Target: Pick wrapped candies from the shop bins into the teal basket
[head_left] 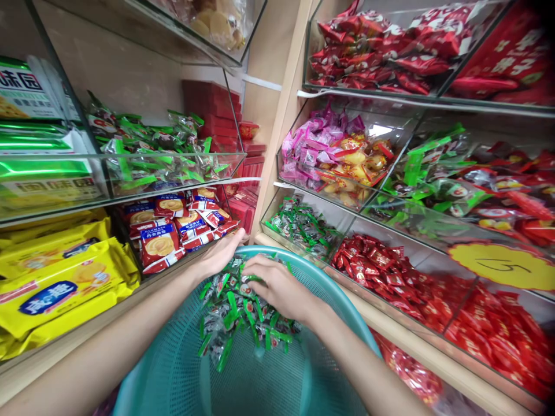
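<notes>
A teal plastic basket [347,309] sits in front of me, with a pile of small green-and-clear wrapped candies [243,323] at its far side. My left hand [220,252] is stretched out flat at the basket's far left rim, beside the candies, with nothing visible in it. Inside the basket, my right hand [280,286] has its fingers curled round some candies at the top of the pile. The hand itself partly hides the ones it holds.
Clear bins line both sides. Ahead right, a bin of similar green candies [301,225] adjoins red-wrapped candies [377,271]. Left are yellow biscuit packs [73,289] and red-and-blue cookie packets [160,240]. A wooden post [277,115] stands between the shelves. A yellow price tag [505,264] hangs right.
</notes>
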`<state>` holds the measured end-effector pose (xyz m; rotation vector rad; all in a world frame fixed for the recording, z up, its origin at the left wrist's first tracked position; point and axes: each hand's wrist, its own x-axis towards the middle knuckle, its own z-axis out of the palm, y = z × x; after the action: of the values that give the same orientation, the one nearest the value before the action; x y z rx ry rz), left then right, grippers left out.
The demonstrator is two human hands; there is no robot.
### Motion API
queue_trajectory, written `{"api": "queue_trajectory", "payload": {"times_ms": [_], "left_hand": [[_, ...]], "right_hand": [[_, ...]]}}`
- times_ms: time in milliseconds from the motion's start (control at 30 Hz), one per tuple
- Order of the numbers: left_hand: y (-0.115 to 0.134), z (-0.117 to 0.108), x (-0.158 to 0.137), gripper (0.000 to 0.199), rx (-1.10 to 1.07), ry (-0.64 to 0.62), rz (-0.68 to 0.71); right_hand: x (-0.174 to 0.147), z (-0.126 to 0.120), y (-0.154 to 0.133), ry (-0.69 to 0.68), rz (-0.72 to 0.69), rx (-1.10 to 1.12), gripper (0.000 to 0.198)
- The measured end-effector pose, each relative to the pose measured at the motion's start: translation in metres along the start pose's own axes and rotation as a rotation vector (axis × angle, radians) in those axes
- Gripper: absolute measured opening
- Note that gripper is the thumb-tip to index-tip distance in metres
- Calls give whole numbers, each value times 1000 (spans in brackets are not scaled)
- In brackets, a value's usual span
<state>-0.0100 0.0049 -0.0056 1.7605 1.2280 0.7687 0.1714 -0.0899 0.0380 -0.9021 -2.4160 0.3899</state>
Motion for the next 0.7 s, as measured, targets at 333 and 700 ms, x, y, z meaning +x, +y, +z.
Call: {"api": "queue_trajectory", "payload": {"times_ms": [333, 700], "left_hand": [[11, -2, -3, 63, -7, -25, -15], [2, 0, 2, 60, -53, -12, 21]], "right_hand": [[1, 13, -3, -101, -9, -164, 20], [3, 29, -2, -96, -22, -472, 14]]}}
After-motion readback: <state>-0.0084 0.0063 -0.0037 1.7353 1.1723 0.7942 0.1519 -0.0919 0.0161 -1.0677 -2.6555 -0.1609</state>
